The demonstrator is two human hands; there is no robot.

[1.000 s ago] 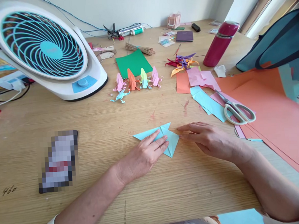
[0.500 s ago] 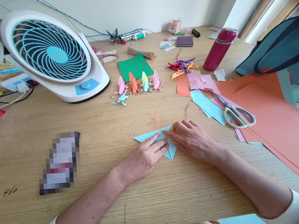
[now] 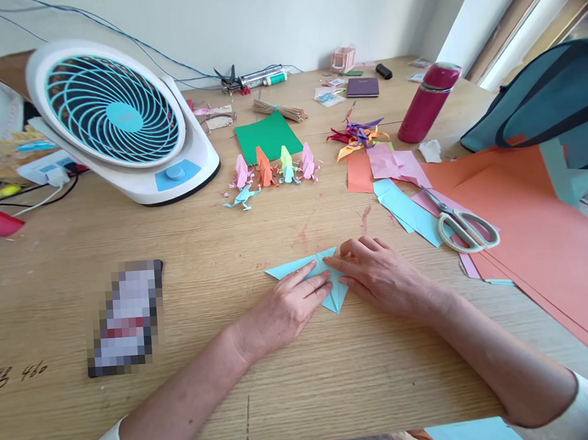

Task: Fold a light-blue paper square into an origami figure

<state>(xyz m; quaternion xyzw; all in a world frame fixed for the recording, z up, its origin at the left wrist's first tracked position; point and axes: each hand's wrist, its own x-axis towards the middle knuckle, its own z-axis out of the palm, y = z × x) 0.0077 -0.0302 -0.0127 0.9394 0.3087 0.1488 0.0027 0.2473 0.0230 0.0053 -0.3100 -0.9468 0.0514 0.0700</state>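
Observation:
A light blue folded paper lies flat on the wooden table in front of me. My left hand rests on its lower part, fingers stretched flat and pressing it down. My right hand lies on the paper's right side, fingers extended and pressing along a fold. The fingertips of both hands nearly meet over the paper's middle, which they hide.
Several small folded paper figures stand beyond the paper, by a green sheet. Scissors lie on coloured sheets at the right. A white and blue fan, a red bottle and a dark phone stand about.
My right hand has slid left from the table onto the blue paper and now presses its right side. My left hand has stayed in place. The view has shifted slightly.

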